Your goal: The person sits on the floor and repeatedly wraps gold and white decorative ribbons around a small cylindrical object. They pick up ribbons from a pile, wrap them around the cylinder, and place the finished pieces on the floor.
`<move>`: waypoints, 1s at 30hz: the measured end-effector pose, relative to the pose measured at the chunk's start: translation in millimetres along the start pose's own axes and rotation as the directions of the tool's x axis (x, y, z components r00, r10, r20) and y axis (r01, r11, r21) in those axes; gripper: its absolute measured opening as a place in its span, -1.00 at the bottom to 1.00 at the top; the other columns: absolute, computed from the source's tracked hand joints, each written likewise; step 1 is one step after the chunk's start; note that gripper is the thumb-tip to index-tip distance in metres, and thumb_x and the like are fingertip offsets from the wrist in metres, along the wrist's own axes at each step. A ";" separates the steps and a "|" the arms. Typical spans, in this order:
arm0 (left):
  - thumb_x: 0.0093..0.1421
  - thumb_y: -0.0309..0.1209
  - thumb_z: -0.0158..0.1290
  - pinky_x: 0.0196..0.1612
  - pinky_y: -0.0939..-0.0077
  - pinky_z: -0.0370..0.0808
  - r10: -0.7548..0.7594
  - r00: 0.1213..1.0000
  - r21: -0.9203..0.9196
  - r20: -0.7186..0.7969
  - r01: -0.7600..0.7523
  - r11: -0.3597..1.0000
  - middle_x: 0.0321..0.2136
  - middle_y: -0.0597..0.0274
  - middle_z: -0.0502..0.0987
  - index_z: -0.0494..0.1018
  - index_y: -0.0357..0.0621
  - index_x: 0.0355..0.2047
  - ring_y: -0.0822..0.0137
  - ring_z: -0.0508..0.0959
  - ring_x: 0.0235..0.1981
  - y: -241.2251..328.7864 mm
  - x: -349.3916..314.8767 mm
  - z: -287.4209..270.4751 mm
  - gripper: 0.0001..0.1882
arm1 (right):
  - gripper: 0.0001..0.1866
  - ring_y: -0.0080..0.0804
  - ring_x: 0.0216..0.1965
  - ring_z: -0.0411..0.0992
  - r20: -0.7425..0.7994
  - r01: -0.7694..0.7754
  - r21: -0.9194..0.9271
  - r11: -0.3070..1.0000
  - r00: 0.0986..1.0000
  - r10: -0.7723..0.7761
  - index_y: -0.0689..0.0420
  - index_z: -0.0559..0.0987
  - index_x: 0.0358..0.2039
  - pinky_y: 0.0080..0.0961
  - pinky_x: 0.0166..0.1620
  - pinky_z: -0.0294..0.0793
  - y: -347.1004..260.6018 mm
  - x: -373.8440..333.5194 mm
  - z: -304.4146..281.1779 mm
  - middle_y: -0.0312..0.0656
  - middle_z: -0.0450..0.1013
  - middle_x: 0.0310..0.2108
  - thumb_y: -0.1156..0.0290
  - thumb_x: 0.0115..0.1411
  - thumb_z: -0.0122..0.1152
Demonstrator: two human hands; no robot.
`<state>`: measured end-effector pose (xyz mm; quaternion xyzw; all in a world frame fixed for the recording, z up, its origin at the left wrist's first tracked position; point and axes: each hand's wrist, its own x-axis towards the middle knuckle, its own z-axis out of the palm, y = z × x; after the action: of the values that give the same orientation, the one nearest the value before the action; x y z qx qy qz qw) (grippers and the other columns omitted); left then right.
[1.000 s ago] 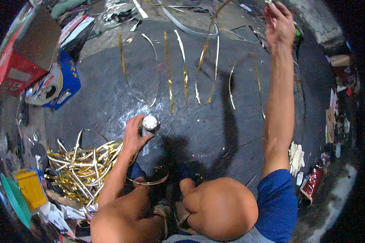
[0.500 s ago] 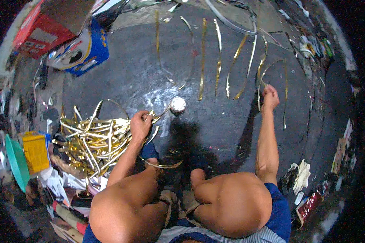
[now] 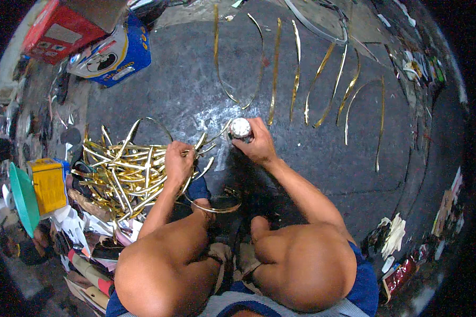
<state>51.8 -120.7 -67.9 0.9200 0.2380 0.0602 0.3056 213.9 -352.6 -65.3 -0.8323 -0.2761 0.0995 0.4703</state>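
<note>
A tangled pile of shiny gold strips (image 3: 124, 174) lies on the dark floor at the left. My left hand (image 3: 180, 160) is closed at the pile's right edge, its thumb and fingers pinching a gold strip. In the middle stands a small round container (image 3: 240, 128) with a whitish, speckled top. My right hand (image 3: 259, 142) curls around its right side, thumb at the near edge and fingers behind. Separate gold strips (image 3: 274, 74) are laid out in a row across the far floor, some straight, some curved. Another strip (image 3: 222, 209) loops beside my left foot.
A red box (image 3: 63, 31) and a blue-and-white box (image 3: 116, 58) stand at the far left. Nearer are a yellow container (image 3: 47, 185) and a green round lid-like thing (image 3: 24, 201). A grey curved band (image 3: 314, 29) lies at the back; scraps (image 3: 394, 235) litter the right.
My right hand has left the strip at the right end of the row and moved left to grip the small round container. My left hand stays at the pile.
</note>
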 end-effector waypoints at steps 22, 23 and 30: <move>0.02 -0.48 0.21 -0.20 0.15 0.50 0.328 0.944 -0.054 -0.021 -0.329 0.943 -0.34 0.16 0.47 0.53 -0.09 -0.36 0.00 0.50 -0.18 38.9 28.2 48.8 -0.86 | -0.29 -0.64 -0.42 0.47 -0.123 -0.414 0.468 0.781 0.844 0.521 0.24 0.38 0.20 -0.67 -0.38 0.43 -1.1 -18.5 -38.2 -0.29 0.54 -0.34 0.42 0.05 0.49; 0.03 -0.48 0.21 -0.19 0.14 0.50 0.304 0.949 -0.042 -0.080 -0.308 0.950 -0.32 0.16 0.48 0.53 -0.09 -0.34 -0.01 0.50 -0.17 40.8 36.2 54.4 -0.85 | -0.29 -0.63 -0.39 0.48 -0.125 -0.430 0.437 0.790 0.840 0.527 0.24 0.38 0.20 -0.67 -0.35 0.45 0.4 -19.1 -39.3 -0.28 0.54 -0.31 0.44 0.05 0.48; 0.06 -0.57 0.07 -0.29 0.33 0.52 0.011 0.963 -0.414 0.268 0.104 0.904 -0.44 0.18 0.61 0.65 -0.29 -0.23 0.19 0.58 -0.42 49.2 63.2 50.8 -0.74 | -0.31 -0.46 -0.17 0.54 -0.221 -0.195 0.572 0.797 0.899 0.378 0.23 0.32 0.12 -0.53 -0.10 0.55 -30.0 -10.1 -33.3 -0.13 0.52 -0.11 0.49 0.04 0.51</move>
<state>140.1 -152.2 -81.9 0.8252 0.1984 -0.0199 0.5285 208.7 -370.3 -23.2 -0.7045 -0.0252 0.1056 0.7014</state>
